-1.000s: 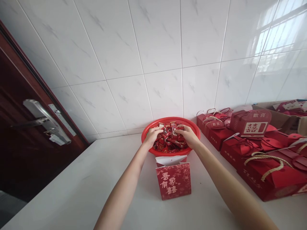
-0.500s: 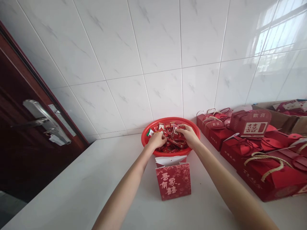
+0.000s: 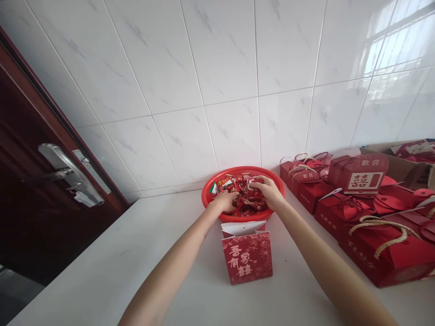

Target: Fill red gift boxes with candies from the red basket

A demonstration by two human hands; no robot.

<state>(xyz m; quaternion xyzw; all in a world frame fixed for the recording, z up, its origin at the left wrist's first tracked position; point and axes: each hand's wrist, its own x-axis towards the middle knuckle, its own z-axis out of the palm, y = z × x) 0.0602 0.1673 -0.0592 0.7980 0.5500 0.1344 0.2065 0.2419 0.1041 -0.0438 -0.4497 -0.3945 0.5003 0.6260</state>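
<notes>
A red plastic basket (image 3: 205,195) holds a pile of wrapped candies (image 3: 249,206), mostly red, with a few white and green ones. Over the left part of the pile is my left hand (image 3: 222,202), its thumb and fingers apart among the wrappers and nothing plainly gripped. From the right side my right hand (image 3: 269,190) reaches in, thumb and finger pinched on a small wrapped candy at the pile's edge. In front of the basket an upright red gift box (image 3: 247,259) with pale Chinese characters stands with its top flaps raised. Its inside is mostly hidden.
Several red gift boxes (image 3: 360,244) with rope handles and ribbons crowd the right side, one smaller box (image 3: 358,174) on top. Behind them is a cardboard carton (image 3: 390,160). A tiled wall backs the white table (image 3: 163,226); a dark door (image 3: 30,190) stands left.
My left hand has moved slightly down and right, and its fingers have spread, letting go of a candy wrapper. My right hand stays pinched at nearly the same spot.
</notes>
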